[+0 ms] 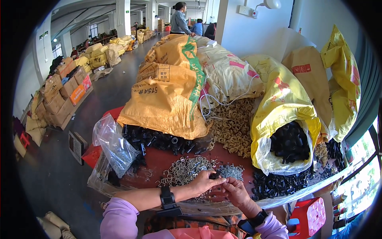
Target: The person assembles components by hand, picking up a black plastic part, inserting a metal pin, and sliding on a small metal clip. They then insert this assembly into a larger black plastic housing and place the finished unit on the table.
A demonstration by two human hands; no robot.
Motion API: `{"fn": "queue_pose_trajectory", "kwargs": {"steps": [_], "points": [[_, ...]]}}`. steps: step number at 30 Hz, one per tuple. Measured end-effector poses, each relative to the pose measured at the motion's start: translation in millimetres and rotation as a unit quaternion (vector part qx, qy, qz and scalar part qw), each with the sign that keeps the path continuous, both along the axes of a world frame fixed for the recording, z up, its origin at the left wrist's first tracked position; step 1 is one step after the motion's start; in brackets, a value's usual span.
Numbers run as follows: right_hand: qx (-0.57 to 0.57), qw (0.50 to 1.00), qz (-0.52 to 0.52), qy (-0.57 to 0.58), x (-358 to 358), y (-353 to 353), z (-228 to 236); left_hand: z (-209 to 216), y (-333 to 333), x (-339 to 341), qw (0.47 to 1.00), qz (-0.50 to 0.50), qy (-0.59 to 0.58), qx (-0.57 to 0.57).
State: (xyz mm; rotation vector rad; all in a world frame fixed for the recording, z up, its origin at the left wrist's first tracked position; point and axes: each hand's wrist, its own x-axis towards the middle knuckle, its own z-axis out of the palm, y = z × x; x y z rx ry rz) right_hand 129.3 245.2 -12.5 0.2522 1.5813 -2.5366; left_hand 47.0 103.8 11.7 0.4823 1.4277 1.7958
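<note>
My left hand (203, 184) is closed on a small black plastic part (215, 175), held low over the table's near side. Its fingertips meet those of my right hand (237, 193), which is pinched just to the right; whatever sits between those fingers is too small to make out. Beneath and left of my hands lies a heap of curved silver metal hooks (185, 171). Right behind my fingers is a pile of small shiny metal pieces (232, 171). Both wrists wear dark straps.
Black plastic parts (159, 140) spill from an orange woven sack (163, 103). Brass-coloured clips (230, 129) lie beyond. A yellow sack (284, 107) of black pieces stands right, a clear bag (119, 153) left. A red stool (310, 217) is at lower right. A person (180, 20) stands far back.
</note>
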Motion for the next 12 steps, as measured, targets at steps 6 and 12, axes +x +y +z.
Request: {"fn": "queue_pose_trajectory", "kwargs": {"steps": [6, 12], "points": [[-0.1, 0.995, -0.006, 0.01, -0.4, 2.5, -2.6, -2.6, 0.9, 0.2, 1.0, 0.002, -0.002, 0.027], [-0.117, 0.993, -0.004, 0.006, 1.0, 2.6, -0.8, -4.0, 0.0, -1.6, 1.0, -0.016, -0.014, 0.007]]}}
